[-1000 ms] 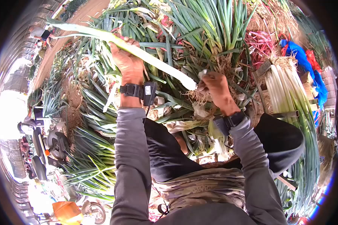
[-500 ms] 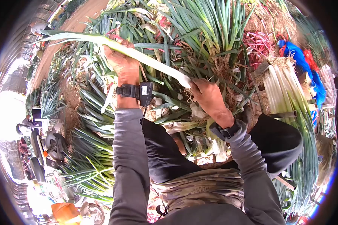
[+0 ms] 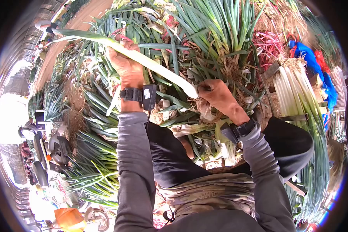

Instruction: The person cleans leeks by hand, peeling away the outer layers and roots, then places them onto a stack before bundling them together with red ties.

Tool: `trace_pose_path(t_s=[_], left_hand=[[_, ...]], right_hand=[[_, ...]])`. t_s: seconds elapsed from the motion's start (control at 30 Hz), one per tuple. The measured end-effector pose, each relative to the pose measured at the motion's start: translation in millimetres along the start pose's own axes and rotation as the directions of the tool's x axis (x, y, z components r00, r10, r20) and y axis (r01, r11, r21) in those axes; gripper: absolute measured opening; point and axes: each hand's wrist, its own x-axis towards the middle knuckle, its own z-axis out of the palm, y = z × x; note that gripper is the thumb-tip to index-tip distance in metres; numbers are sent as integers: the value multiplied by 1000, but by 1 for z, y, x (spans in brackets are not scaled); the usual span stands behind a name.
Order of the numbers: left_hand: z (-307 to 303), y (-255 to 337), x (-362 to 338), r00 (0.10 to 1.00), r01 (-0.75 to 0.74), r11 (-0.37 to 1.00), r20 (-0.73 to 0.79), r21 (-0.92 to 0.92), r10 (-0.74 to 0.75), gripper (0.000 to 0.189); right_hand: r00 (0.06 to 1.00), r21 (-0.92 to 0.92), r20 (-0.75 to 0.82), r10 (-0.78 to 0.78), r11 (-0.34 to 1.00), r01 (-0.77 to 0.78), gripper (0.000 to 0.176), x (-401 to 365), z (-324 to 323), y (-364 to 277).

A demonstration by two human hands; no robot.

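Observation:
A long green onion [image 3: 158, 69] slants across the view, its green leaves at the upper left and its white root end at the lower right. My left hand [image 3: 124, 62] is wrapped round the stalk near where white turns to green. At the root end, my right hand [image 3: 219, 96] is closed, thumb and forefinger pressed together and touching or nearly touching the white tip. What lies inside those fingers is hidden. Beneath both hands spreads a heap of leaves and trimmings [image 3: 174, 102].
A bundle of green onions [image 3: 297, 89] rests on a metal frame [image 3: 294, 118] at my right. More green onions [image 3: 220, 27] stand ahead, and others [image 3: 96, 154] lie at my left. Blue netting [image 3: 311, 62], pink ties [image 3: 267, 48] and parked motorbikes [image 3: 58, 147] are farther out.
My right hand has turned and shifted slightly right and down, exposing more of the white root end. The onion's root end has dipped a little, while my left hand keeps its hold.

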Motion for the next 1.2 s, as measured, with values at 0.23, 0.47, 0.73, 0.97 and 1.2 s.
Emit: trace_pose_path(t_s=[0.23, 0.47, 0.73, 0.97, 1.2], left_hand=[[-8, 1, 3, 981, 153, 965, 148, -211, -123, 41], [-6, -1, 8, 986, 135, 977, 116, -164, -116, 45], [2, -3, 5, 965, 165, 970, 233, -178, -121, 49], [12, -6, 2, 964, 162, 965, 243, -208, -109, 50], [24, -8, 0, 950, 196, 957, 284, -213, -131, 50]], right_hand=[[997, 432, 82, -6, 901, -30, 29, -14, -10, 5], [986, -63, 41, -161, 985, 164, 36, -20, -3, -7], [987, 9, 148, -61, 998, 61, 31, -18, -12, -17], [972, 44, 229, 52, 997, -64, 23, -15, -14, -26], [958, 47, 274, 82, 994, -98, 19, -12, -16, -22]])
